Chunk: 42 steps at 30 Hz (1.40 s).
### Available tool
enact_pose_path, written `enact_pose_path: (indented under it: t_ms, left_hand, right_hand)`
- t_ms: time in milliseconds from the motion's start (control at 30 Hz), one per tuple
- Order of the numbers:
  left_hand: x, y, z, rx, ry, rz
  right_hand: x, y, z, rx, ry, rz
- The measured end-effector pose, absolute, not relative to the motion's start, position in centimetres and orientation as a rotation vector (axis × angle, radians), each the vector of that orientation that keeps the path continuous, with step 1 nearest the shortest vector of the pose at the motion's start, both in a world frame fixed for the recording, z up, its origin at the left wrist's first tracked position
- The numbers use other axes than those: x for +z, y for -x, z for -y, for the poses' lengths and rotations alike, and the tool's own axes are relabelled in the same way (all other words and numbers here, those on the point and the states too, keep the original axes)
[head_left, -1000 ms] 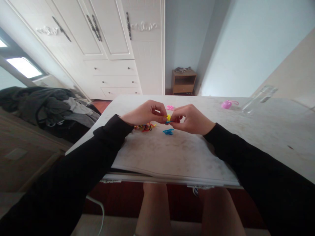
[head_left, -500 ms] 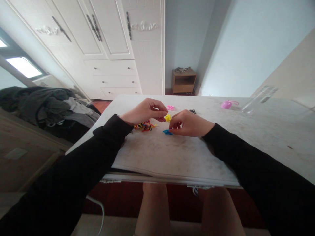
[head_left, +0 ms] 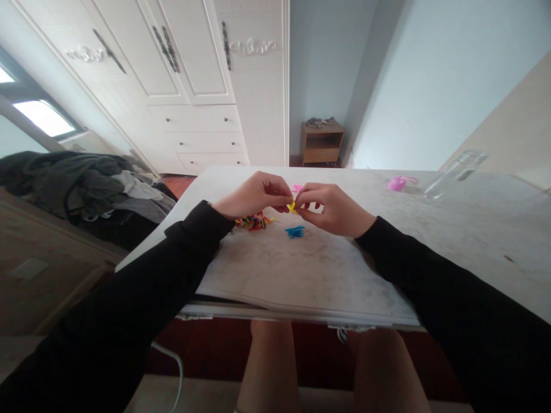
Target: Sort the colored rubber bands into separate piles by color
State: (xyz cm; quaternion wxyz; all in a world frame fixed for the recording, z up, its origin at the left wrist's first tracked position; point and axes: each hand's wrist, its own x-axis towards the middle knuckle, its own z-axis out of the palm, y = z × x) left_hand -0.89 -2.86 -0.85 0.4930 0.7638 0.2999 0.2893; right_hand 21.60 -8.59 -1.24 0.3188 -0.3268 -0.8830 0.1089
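My left hand [head_left: 267, 192] is closed in a pinch, its fingertips at the near side of a small yellow pile [head_left: 292, 206] of what look like rubber bands. From the right, my right hand [head_left: 330, 209] meets it, thumb and forefinger pinched close to the same spot. Whatever is between the fingertips is too small to make out. Below them lies a blue pile [head_left: 295, 231] of similar bands, untouched by either hand. A mixed multicoloured heap [head_left: 255, 221] sits beneath my left wrist, partly covered. Behind the fingers, a pink pile [head_left: 297, 188] shows in part.
Everything rests on a whitish table [head_left: 310, 275]. Toward its far right are a pink pouch-like object with a loop [head_left: 396, 183] and a clear glass bottle [head_left: 455, 175]. Dark clothes [head_left: 77, 183] are heaped at left. A white wardrobe [head_left: 198, 137] stands beyond.
My right hand has left the blue pile and moved up and away to meet my left fingertips by the yellow pile. My left hand has barely moved.
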Motion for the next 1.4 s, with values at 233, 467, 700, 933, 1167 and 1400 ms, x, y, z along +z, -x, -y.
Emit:
enact_pose_path:
  t_ms: [233, 467, 700, 933, 1167, 1400]
  left_hand:
    - [-0.8, 1.1, 2.7, 0.719, -1.900, -0.789]
    - [-0.7, 1.2, 2.7, 0.697, -1.868, -0.837]
    - [-0.5, 1.2, 3.0, 0.686, -1.846, -0.856]
    - [-0.3, 2.8, 1.3, 0.884, -1.872, -0.991]
    - [0.1, 4.4, -0.1, 0.891, -2.206, -1.168]
    - [-0.1, 5.3, -0.9, 0.619, -2.339, -1.254]
  right_hand:
    - [-1.6, -21.6, 8.6, 0.325, 0.789, 2.364]
    - [-1.7, -21.4, 8.6, 0.259, 0.781, 2.351]
    - [-1.6, -21.4, 8.5, 0.247, 0.874, 2.275]
    - [-1.5, -21.9, 8.0, 0.197, 1.206, 2.276]
    - [-2.2, -22.3, 7.6, 0.105, 1.334, 2.452]
    - [-2.0, -22.2, 7.7, 0.131, 1.286, 2.426]
